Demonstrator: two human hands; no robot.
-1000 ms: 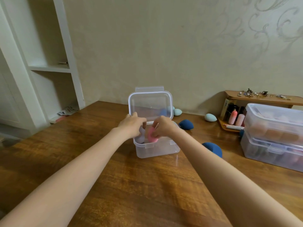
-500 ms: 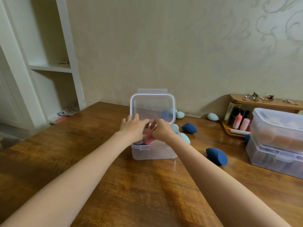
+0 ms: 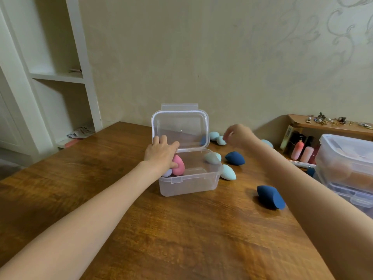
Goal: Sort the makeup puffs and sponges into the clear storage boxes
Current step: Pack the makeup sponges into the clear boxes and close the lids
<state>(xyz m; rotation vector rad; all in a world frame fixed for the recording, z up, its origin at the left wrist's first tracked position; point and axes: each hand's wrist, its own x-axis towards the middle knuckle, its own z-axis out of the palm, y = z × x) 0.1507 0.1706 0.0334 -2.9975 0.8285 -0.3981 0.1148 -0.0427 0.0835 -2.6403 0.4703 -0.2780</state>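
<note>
Wooden table (image 3: 181, 229) against a pale wall, seen from my head camera. At its middle stands a clear box (image 3: 188, 180) with its lid (image 3: 180, 129) tipped up. Inside, at the left end, a pink sponge (image 3: 179, 165) stands on end beside a lilac one (image 3: 167, 173). My left hand (image 3: 161, 154) rests on them, thumb pressing the pink one. My right hand (image 3: 239, 135) hovers beyond the box's right side, fingers loosely curled, holding nothing. Just left of its fingertips lies a pale blue sponge (image 3: 221, 140), long axis roughly across my view, so this hand is nearer. More blue sponges are scattered on the right, near two stacked boxes (image 3: 347, 168).
</note>
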